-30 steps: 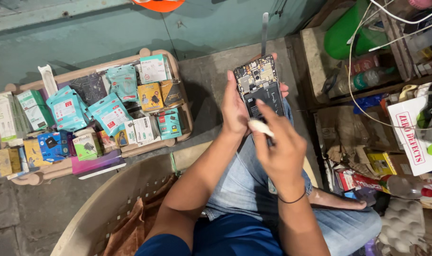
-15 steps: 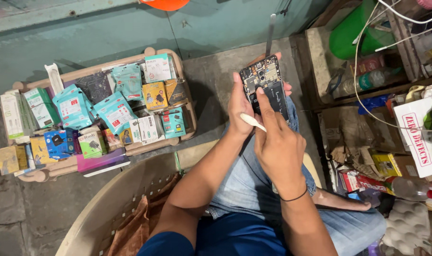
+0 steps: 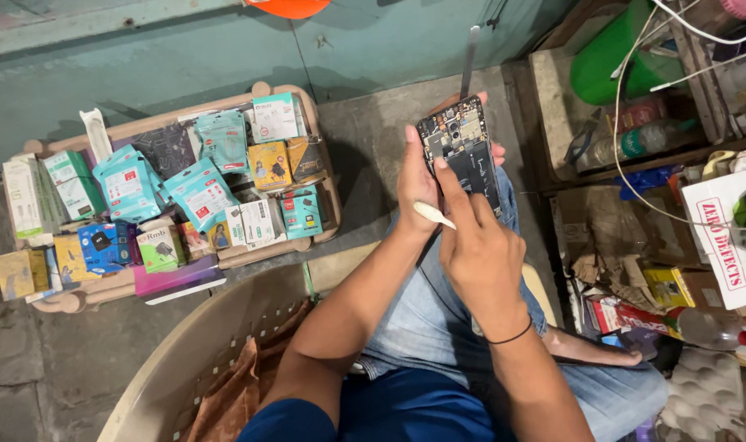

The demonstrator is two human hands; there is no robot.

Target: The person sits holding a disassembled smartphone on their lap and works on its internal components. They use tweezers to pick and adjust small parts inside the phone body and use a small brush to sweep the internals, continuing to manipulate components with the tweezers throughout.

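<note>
I hold an opened phone [image 3: 461,146] upright over my lap, its back cover off so the dark circuit board and battery show. My left hand [image 3: 414,184] grips it along its left edge, with fingertips showing on the right edge. A thin metal strip [image 3: 469,59] sticks up from behind the phone's top. My right hand [image 3: 479,250] is just below the phone. Its index fingertip presses on the phone's middle, and a small white pointed tool [image 3: 434,214] is tucked in its fingers, pointing left.
A wooden tray [image 3: 320,160] holding several small boxes and teal packets lies on the floor at left. A beige plastic basket [image 3: 185,352] with brown cloth is at my left knee. Wooden shelves [image 3: 553,90] with a green container, wires, boxes and bottles stand at right.
My right hand has slid down from the phone's face, leaving only the index fingertip on it. The white tool now points left. The phone sits slightly higher and more upright.
</note>
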